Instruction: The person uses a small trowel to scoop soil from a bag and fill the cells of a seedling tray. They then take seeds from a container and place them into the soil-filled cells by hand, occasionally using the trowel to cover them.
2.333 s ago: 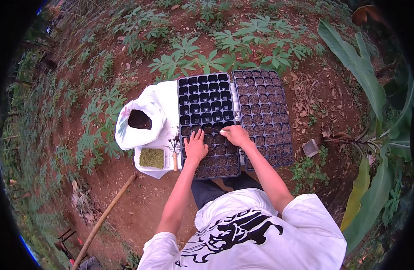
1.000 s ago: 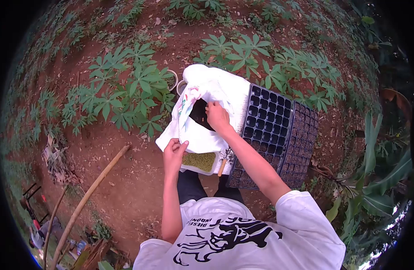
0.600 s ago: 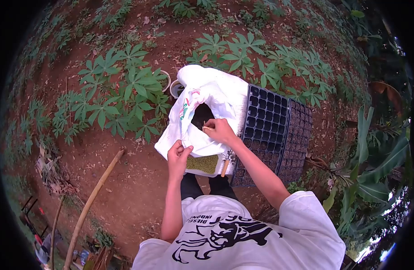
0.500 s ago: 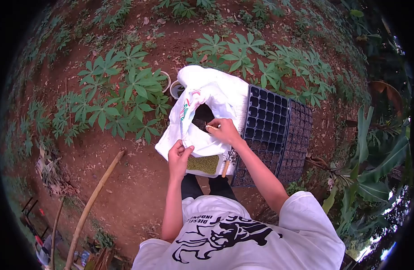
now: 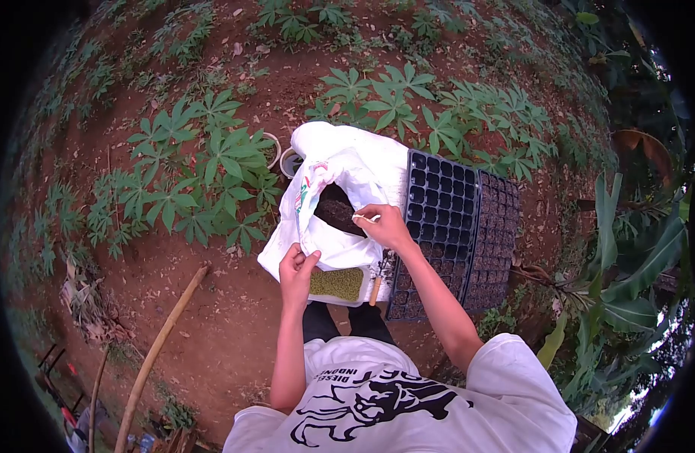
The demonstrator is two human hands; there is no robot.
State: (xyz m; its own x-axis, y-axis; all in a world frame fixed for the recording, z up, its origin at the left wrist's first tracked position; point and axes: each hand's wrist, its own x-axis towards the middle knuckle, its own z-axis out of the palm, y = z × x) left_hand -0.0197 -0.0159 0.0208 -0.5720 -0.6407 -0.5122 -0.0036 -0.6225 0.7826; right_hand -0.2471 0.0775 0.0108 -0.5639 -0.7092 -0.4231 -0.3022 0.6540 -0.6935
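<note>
A white plastic sack (image 5: pixel 340 255) lies in front of me, its mouth turned up and dark soil (image 5: pixel 335 210) showing inside. My left hand (image 5: pixel 296 270) pinches the near left part of the sack's rim. On the right side of the opening, my right hand (image 5: pixel 384 226) is closed on the rim, with a bit of white material sticking out at the fingertips. Just below the sack sits a clear box of small green grains (image 5: pixel 338 284), partly covered by it. A tool's wooden handle (image 5: pixel 375 291) lies beside that box; its other end is hard to make out.
To the right are two black seedling trays (image 5: pixel 442 198) (image 5: pixel 500 219); the nearer has unfilled cells at the back and soil-filled ones in front. Pots (image 5: pixel 290 162) stand behind the sack. Leafy plants (image 5: pixel 230 155) grow around, and a wooden pole (image 5: pixel 162 340) rises at left.
The sack's mouth has spread wider and more soil shows. My right hand has shifted slightly right relative to the opening, while my left keeps its hold. The whole view has shifted a little.
</note>
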